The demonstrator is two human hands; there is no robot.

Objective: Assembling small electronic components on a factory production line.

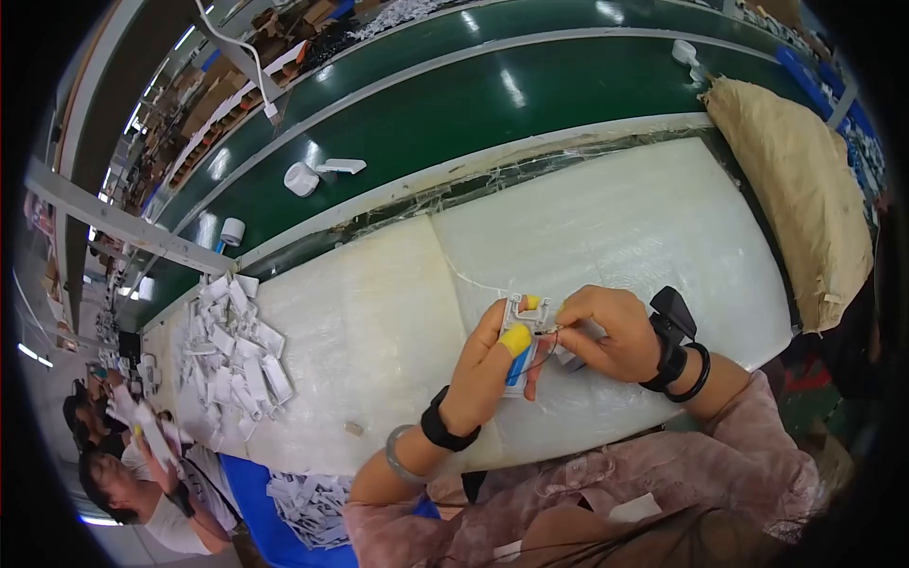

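At the pale worktop [615, 227], your two hands meet over one white device [512, 317] right of center, near your body. Your left hand [481, 374] has thumb and fingers clamped around it, two digits wearing yellow finger covers [516, 340]; your right hand [611, 331] has thumb and forefinger pinched together on what looks like a thin dark wire [547, 356], its end hidden. Three white rounded pieces [301, 180] sit on the green conveyor [426, 118] beyond, two at left and one at far right, with one flat white piece [343, 166] beside the middle one. One heap of white parts [241, 350], too jumbled to count, covers the left end; more fill the blue bin [248, 502] at near left. One tan sack [786, 180] stands at right. Any markings on the device are too small to read. It appears pale and blocky, its upper end open-framed, a bright blue strip lower down.
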